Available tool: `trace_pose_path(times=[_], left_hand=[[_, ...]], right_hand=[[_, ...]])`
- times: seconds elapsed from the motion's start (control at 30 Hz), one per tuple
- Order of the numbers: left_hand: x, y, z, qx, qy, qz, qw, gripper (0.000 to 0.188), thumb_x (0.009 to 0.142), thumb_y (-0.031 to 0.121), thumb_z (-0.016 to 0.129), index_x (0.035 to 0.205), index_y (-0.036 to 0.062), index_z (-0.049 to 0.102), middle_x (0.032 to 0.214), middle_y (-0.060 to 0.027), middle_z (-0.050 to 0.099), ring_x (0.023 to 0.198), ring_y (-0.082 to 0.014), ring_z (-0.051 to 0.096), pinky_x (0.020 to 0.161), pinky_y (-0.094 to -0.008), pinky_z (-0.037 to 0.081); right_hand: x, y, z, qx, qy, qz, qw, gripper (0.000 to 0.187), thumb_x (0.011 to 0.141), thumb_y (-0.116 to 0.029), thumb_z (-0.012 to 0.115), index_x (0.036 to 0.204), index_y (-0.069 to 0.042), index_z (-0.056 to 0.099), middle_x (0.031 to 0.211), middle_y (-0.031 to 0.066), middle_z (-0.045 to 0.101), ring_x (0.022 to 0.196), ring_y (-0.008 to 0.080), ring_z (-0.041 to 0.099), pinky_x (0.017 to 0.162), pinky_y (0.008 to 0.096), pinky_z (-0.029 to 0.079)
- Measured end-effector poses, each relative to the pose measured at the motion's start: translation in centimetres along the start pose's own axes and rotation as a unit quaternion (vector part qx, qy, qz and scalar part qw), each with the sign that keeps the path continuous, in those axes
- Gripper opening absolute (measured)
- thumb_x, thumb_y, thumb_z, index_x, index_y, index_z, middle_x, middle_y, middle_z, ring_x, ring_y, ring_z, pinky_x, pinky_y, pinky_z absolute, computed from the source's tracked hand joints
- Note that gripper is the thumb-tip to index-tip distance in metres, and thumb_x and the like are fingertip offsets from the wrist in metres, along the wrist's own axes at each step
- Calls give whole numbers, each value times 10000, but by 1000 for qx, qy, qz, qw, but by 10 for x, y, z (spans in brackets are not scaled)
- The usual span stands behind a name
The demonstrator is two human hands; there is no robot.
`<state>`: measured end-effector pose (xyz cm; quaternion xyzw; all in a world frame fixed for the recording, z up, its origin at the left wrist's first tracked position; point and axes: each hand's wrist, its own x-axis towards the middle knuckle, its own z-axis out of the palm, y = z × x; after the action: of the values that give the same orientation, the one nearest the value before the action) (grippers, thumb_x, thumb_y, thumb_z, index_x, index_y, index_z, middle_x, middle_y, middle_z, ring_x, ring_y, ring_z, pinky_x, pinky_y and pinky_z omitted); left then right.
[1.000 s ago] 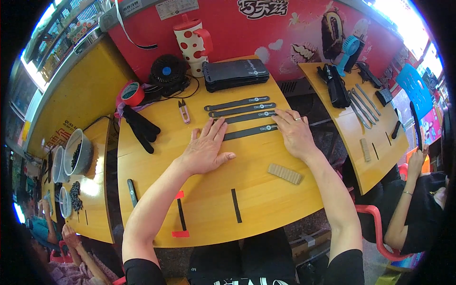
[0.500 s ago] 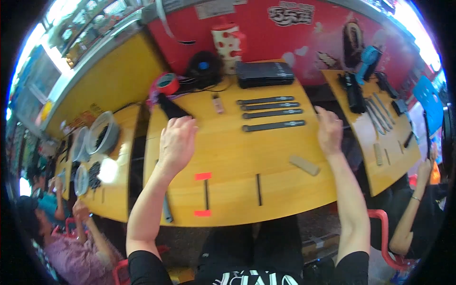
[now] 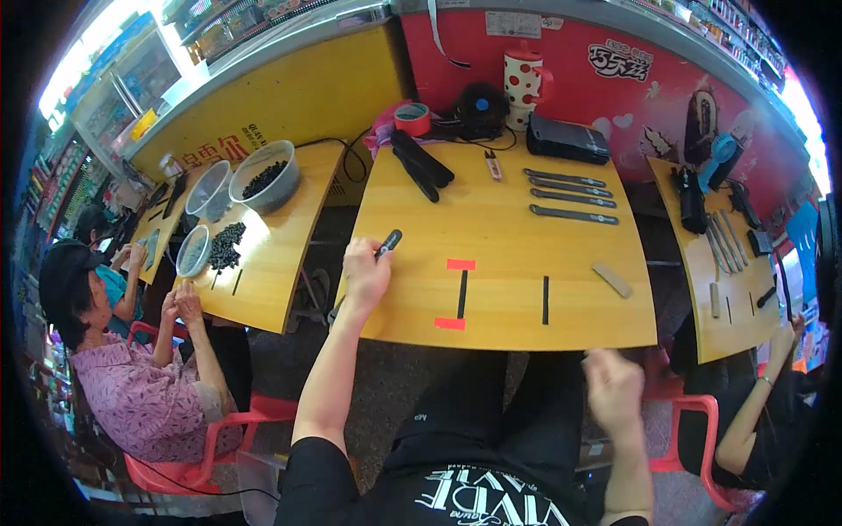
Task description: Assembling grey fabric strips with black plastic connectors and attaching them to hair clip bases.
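Observation:
My left hand [image 3: 364, 273] is closed around a long dark grey strip [image 3: 388, 243] at the left side of the wooden table [image 3: 491, 237]. The strip's rounded end sticks out past my fingers, and its middle is hidden in my grip. My right hand [image 3: 614, 381] hangs beyond the front edge, over my lap, with curled, slightly blurred fingers; what it holds, if anything, is hidden. Several similar dark strips [image 3: 574, 215] lie in a row at the far right. Nearer are a black line [image 3: 463, 294] between two red tape pieces, another black line [image 3: 545, 300] and a beige block [image 3: 611, 280].
Black elongated pieces [image 3: 421, 167], a red tape roll [image 3: 411, 118], small snips [image 3: 493, 165], a spotted tumbler [image 3: 523, 86] and a black case [image 3: 567, 138] stand or lie at the back. Co-workers sit at side tables; plastic tubs [image 3: 264, 177] with black parts are on the left.
My left hand has come back toward the table's left edge and now grips a dark strip. My right hand has left the tabletop's right side and dropped toward my lap. The view has shifted left.

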<state>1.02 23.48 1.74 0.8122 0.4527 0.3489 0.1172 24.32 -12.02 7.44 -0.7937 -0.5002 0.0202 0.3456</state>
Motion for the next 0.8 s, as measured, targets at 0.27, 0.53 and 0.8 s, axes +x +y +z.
trace_pose_path(times=[0.27, 0.53, 0.8], left_hand=[[-152, 116, -52, -734, -332, -336, 489, 293, 917, 103, 586, 1183, -5, 528, 815, -118, 628, 580, -180, 595, 544, -262, 488], [-194, 138, -35, -729, -389, -376, 419, 333, 982, 175, 501, 1262, -5, 522, 838, -88, 622, 635, -172, 603, 598, -265, 506], [-199, 140, -28, -718, -399, -346, 454, 321, 959, 133, 538, 1255, 8, 548, 844, -93, 630, 668, -174, 626, 621, -276, 533]], right_hand=[[-72, -67, 55, 193, -155, -20, 969, 135, 840, -33, 612, 969, -17, 644, 818, 155, 660, 720, 320, 658, 589, 375, 502], [-58, -73, 42, 122, -56, -57, 989, 138, 804, 8, 623, 941, -13, 628, 704, 113, 614, 632, 276, 634, 529, 354, 471], [-63, -66, 47, 118, -33, -51, 991, 145, 820, 19, 597, 963, -3, 612, 732, 124, 617, 638, 281, 639, 530, 360, 480]])
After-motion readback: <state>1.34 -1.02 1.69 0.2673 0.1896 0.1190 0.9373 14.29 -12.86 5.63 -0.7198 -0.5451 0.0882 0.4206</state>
